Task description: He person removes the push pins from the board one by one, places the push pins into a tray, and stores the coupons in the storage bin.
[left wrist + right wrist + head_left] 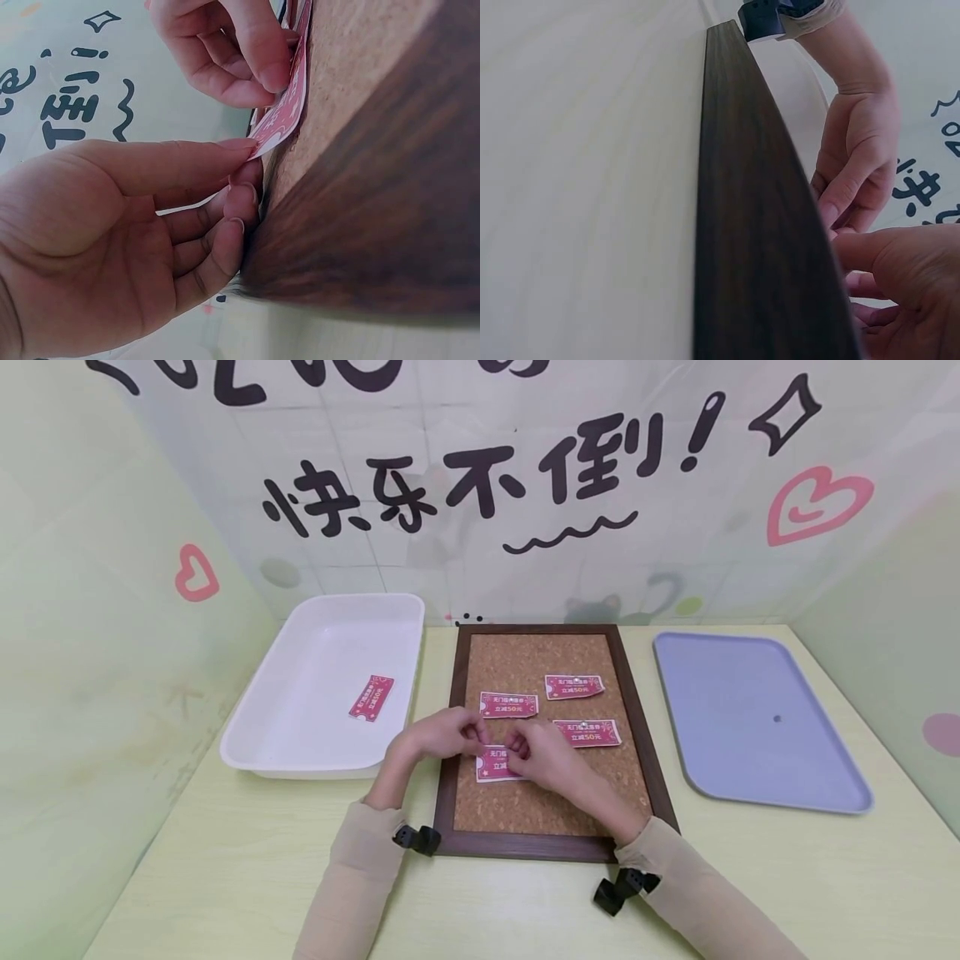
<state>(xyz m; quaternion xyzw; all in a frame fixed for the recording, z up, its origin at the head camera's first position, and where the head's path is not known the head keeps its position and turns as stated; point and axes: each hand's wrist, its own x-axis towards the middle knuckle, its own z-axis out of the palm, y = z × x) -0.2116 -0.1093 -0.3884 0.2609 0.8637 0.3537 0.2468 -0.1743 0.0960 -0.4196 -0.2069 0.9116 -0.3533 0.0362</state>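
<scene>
A red-and-white paper coupon (492,766) lies against the cork board (540,814), its left end lifted off the cork in the left wrist view. My left hand (442,732) pinches that corner between thumb and forefinger; its other fingers curl below. Over the coupon's upper middle, the curled right hand (547,756) brings thumb and fingertips together. What sits between them is hidden by the fingers. Three more coupons, one left (509,705), one top right (573,687) and one lower right (588,734), are on the cork, each with a small pale pin.
At the left stands a white plastic tray (318,760) with one coupon (371,697) inside. A blue-grey tray (738,693) at the right holds a tiny dark object (777,718). Dark wood frames (525,847) the board. Printed walls close the table's back and sides.
</scene>
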